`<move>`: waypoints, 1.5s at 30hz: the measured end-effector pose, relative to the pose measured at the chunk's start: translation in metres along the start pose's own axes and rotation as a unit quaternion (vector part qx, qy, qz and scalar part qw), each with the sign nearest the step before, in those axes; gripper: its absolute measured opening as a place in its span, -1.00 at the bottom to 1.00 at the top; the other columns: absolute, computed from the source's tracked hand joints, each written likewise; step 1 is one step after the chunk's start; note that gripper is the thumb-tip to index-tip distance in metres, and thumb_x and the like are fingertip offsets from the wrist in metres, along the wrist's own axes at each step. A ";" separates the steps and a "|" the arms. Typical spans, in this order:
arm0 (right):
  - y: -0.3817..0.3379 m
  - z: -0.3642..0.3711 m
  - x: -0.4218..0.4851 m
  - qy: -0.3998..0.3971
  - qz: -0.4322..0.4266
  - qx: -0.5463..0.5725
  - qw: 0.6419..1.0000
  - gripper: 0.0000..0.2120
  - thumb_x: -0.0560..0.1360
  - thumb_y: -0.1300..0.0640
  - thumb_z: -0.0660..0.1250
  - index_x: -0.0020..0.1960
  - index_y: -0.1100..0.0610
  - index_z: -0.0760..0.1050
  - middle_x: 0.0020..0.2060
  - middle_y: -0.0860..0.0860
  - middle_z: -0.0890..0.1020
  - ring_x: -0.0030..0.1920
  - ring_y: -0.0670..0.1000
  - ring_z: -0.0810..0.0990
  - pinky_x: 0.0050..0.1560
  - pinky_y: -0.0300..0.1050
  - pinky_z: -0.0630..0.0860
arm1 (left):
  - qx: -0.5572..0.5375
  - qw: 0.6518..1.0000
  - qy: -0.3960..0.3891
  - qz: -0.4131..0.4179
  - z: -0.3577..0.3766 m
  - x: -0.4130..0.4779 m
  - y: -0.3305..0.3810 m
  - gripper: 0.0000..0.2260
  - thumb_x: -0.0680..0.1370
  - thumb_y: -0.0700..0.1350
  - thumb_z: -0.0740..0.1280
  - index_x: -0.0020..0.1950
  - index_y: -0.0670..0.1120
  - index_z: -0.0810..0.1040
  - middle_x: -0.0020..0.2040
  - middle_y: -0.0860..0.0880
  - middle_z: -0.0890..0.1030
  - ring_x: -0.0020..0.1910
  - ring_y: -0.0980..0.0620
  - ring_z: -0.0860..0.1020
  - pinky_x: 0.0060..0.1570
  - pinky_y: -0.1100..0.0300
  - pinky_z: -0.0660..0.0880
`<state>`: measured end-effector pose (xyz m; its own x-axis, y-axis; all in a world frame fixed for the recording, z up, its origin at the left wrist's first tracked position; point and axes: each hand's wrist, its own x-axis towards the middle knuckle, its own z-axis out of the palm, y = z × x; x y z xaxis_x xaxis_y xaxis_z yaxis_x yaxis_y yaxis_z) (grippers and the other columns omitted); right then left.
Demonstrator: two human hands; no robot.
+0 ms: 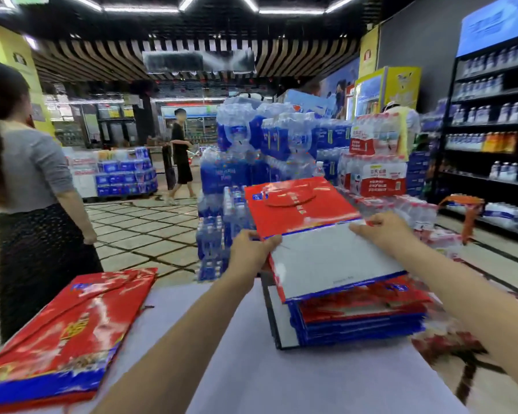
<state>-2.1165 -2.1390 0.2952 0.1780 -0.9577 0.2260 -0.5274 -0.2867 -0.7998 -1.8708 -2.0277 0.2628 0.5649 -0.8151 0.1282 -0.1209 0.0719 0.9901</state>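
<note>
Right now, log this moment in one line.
left hand: grips top red bag | right hand: holds it | top red bag: atop stack | second pile: table left

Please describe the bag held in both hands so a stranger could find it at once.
On the white-covered table, find the stack of folded bags at its right side. The top bag is the one, held by the left hand and the right hand. Unlike those beneath, it shows its whole red face and a wide grey panel.
</note>
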 end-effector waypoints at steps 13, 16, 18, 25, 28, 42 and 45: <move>0.071 -0.011 -0.012 -0.108 0.090 -0.061 0.988 -0.61 0.48 -0.17 0.39 -0.14 0.19 0.57 -0.24 0.08 0.56 -0.25 0.02 0.49 -0.19 -0.06 0.40 | 0.137 0.989 0.031 -0.042 0.053 -0.018 -0.072 -0.68 0.47 0.12 0.39 -0.11 -0.16 0.62 -0.21 -0.10 0.66 -0.26 -0.04 0.61 -0.26 0.11 0.49; 0.062 -0.012 -0.010 -0.148 0.088 -0.119 0.978 -0.54 0.45 -0.20 0.42 0.18 0.12 0.57 0.14 0.05 0.59 0.00 0.02 0.55 0.06 -0.06 0.46 | 0.133 0.989 0.041 -0.046 0.062 -0.015 -0.067 -0.68 0.47 0.09 0.39 -0.11 -0.19 0.62 -0.20 -0.14 0.66 -0.33 -0.01 0.55 -0.31 0.18 0.43; 0.065 -0.010 -0.006 -0.137 0.105 -0.126 0.977 -0.44 0.45 -0.16 0.44 0.27 0.22 0.55 0.26 0.13 0.57 0.12 0.12 0.57 0.14 -0.01 0.48 | 0.142 0.988 0.041 -0.050 0.066 -0.016 -0.068 -0.73 0.49 0.06 0.38 -0.21 -0.15 0.59 -0.29 -0.06 0.63 -0.36 0.03 0.54 -0.37 0.22 0.41; 0.083 0.004 -0.011 -0.146 0.109 -0.140 0.973 -0.50 0.52 -0.11 0.38 0.32 0.20 0.52 0.34 0.10 0.52 -0.03 0.07 0.63 -0.12 -0.11 0.54 | 0.185 0.980 0.055 -0.056 0.065 -0.023 -0.079 -0.66 0.47 0.11 0.38 -0.37 -0.09 0.50 -0.40 0.00 0.54 -0.41 0.03 0.50 -0.42 0.21 0.38; 0.075 0.004 -0.012 -0.137 0.085 -0.262 0.952 -0.54 0.55 -0.18 0.30 0.18 0.19 0.56 0.16 0.07 0.60 -0.21 0.00 0.54 -0.33 -0.18 0.38 | 0.197 0.979 0.034 -0.048 0.061 -0.021 -0.078 -0.67 0.46 0.15 0.37 -0.24 -0.11 0.61 -0.30 -0.01 0.64 -0.30 0.01 0.61 -0.23 0.07 0.59; -0.074 0.148 -0.090 -0.072 -0.184 -0.145 0.969 -0.73 0.53 -0.07 0.34 -0.07 0.16 0.54 -0.16 0.05 0.61 -0.09 0.11 0.55 -0.07 -0.01 0.48 | 0.336 0.933 0.041 0.125 -0.124 -0.032 -0.039 -0.88 0.55 -0.09 0.31 0.05 -0.01 0.61 -0.09 0.08 0.62 -0.10 0.08 0.58 -0.05 0.15 0.51; -0.112 0.203 -0.117 -0.133 -0.189 -0.102 0.968 -0.69 0.54 -0.07 0.31 0.08 0.17 0.57 -0.03 0.05 0.64 0.02 0.08 0.57 0.04 -0.02 0.52 | 0.353 0.924 0.100 0.107 -0.191 -0.041 -0.043 -0.87 0.54 -0.13 0.32 0.04 -0.06 0.63 -0.11 0.05 0.63 -0.18 0.05 0.57 -0.06 0.12 0.51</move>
<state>-1.9101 -1.9901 0.2454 0.5830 -0.7517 0.3083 -0.5307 -0.6396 -0.5561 -1.7331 -1.8879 0.2263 0.5974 -0.6987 0.3936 -0.7094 -0.2315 0.6657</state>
